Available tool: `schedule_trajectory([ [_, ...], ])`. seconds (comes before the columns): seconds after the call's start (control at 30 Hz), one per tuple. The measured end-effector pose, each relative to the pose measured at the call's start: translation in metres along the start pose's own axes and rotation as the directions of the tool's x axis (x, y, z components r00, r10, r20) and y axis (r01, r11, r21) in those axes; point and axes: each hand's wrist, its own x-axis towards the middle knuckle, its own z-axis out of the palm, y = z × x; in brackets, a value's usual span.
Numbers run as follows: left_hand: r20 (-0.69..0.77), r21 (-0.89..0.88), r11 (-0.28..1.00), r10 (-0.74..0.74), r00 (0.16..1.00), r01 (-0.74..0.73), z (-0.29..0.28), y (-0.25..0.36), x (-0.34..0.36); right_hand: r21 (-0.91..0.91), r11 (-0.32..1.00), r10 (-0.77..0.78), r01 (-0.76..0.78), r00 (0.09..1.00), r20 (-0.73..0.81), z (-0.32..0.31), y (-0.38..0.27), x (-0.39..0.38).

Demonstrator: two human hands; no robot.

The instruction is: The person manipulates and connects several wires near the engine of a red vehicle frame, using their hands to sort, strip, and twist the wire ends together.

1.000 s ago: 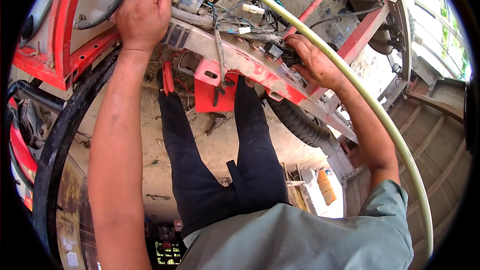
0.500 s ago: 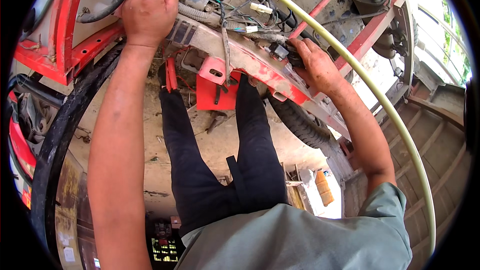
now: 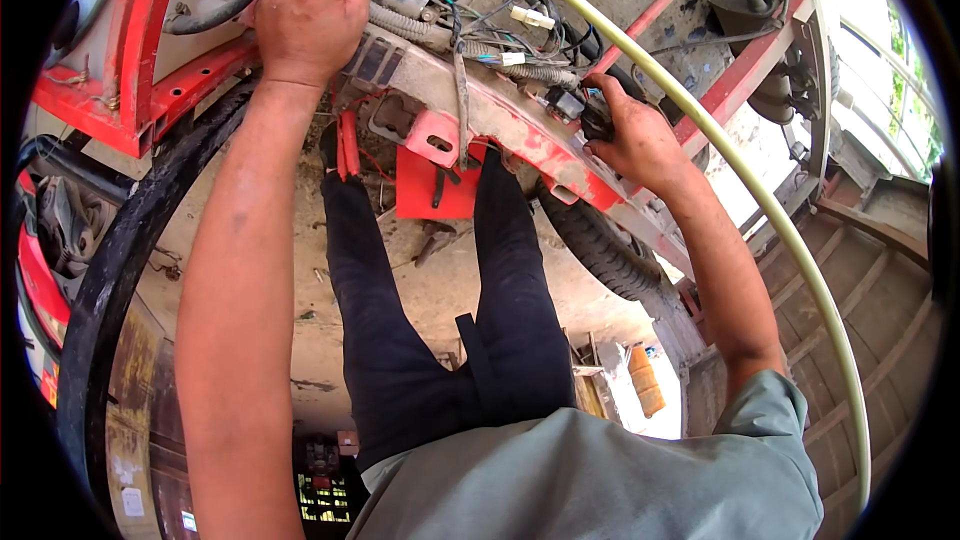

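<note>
Gripping a small black connector (image 3: 597, 120) at its fingertips, the right hand (image 3: 640, 145) rests against the red frame rail (image 3: 520, 135); the connector juts just beyond the fingers, its long axis apparently pointing up-left toward the wire bundle (image 3: 500, 30). The left hand (image 3: 312, 10) is clenched on the wiring near a black hose (image 3: 225, 5). Both hands sit lower and closer than a second ago.

Single head-worn fisheye view, looking steeply down, close range

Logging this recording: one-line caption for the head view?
Left hand on wiring bundle; right hand grips black connector at red vehicle frame.
</note>
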Motion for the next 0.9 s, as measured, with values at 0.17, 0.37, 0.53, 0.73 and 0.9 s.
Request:
schedule_trajectory([
  [0.17,-0.007,0.012,1.0,0.003,1.0,-0.003,0.0,0.0,-0.001,0.373,0.924,0.031,-0.08,0.99,0.136,-0.017,0.012,-0.005],
  [0.37,-0.007,0.027,0.999,0.021,1.0,-0.021,-0.001,-0.002,-0.001,0.703,0.609,0.152,-0.367,0.924,0.351,-0.019,0.025,0.004],
  [0.53,-0.025,-0.007,1.0,0.007,1.0,-0.007,0.001,0.001,0.0,0.739,0.521,0.112,-0.427,0.893,0.437,-0.024,0.031,0.015],
  [0.73,-0.042,-0.029,0.999,0.032,0.999,-0.033,0.002,-0.004,0.0,0.611,0.684,0.162,-0.399,0.9,0.405,-0.023,0.018,0.019],
  [0.9,-0.022,-0.023,0.999,0.03,0.999,-0.031,0.004,-0.003,0.001,0.406,0.894,0.096,-0.187,0.968,0.233,-0.01,0.027,0.016],
])
